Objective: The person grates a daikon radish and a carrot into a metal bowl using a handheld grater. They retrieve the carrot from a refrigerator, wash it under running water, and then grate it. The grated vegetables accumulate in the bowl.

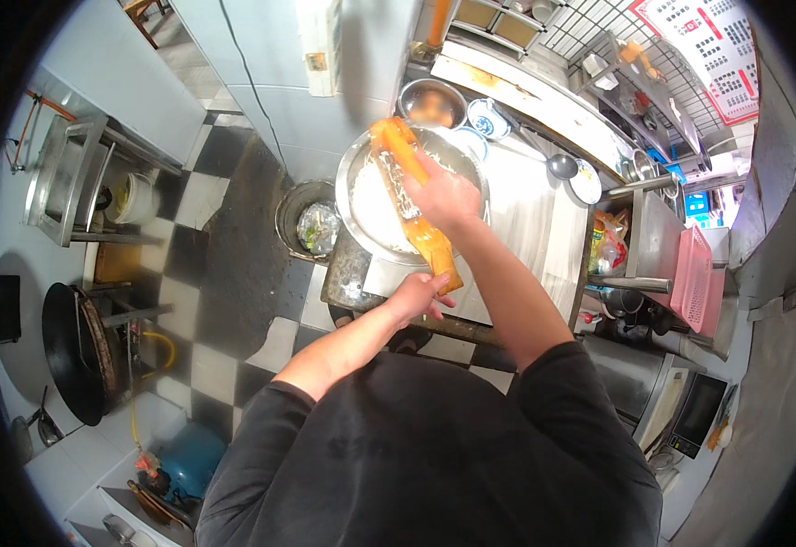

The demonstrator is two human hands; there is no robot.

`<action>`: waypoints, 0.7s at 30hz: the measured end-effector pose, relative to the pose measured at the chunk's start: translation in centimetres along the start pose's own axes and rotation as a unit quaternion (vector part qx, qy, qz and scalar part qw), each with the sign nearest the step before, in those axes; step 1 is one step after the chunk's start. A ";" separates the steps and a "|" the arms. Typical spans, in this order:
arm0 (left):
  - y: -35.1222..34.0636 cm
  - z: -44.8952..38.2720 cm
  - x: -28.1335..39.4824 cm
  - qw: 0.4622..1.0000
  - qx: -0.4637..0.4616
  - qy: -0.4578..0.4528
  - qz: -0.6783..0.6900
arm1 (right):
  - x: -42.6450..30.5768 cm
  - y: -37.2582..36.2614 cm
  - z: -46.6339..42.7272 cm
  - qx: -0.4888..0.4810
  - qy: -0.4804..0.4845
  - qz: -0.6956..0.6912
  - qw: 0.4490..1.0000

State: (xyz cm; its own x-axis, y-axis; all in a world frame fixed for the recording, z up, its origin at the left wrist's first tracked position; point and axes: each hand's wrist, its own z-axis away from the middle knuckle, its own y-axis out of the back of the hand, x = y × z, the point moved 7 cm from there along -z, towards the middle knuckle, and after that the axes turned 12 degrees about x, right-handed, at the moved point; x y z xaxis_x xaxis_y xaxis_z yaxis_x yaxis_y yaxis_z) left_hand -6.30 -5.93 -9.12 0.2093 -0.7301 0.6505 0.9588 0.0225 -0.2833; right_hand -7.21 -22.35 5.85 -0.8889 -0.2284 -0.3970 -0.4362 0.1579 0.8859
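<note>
A wooden-framed grater (396,183) lies slanted over a large metal basin (345,198), its lower end past the near rim. My left hand (420,295) grips that lower end. On the grater's face, my right hand (447,195) is closed around a long orange piece, perhaps a carrot or a wooden part; which one I cannot tell. Pale shreds (377,198) fill much of the basin and cling to the grater. What lies under my right palm is hidden.
Behind the basin stand a metal bowl (432,102) and a blue-and-white cup (488,117). A black ladle (562,166) and a small plate (584,182) are at the right of the table (535,232). A bin (306,222) stands at the table's left.
</note>
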 end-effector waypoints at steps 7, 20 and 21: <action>-0.2 -0.1 0.9 0.998 -0.067 -0.010 -0.004 | 3.3 7.4 14.0 -0.099 -0.050 0.054 0.992; 0.0 0.3 1.3 0.999 -0.050 -0.012 -0.001 | 1.3 2.4 3.9 -0.080 -0.039 0.017 0.996; -0.1 0.3 1.4 0.998 -0.058 -0.009 -0.010 | 2.3 3.6 6.1 -0.124 -0.073 0.032 0.989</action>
State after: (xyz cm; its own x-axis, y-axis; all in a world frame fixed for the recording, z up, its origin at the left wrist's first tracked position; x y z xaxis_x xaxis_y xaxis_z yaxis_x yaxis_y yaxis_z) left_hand -6.04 -6.79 -7.94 0.1952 -0.7178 0.6683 0.9339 -0.0721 -0.3501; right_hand -11.71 -16.43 6.60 -0.9325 -0.0806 -0.3519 -0.3463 -0.0761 0.9350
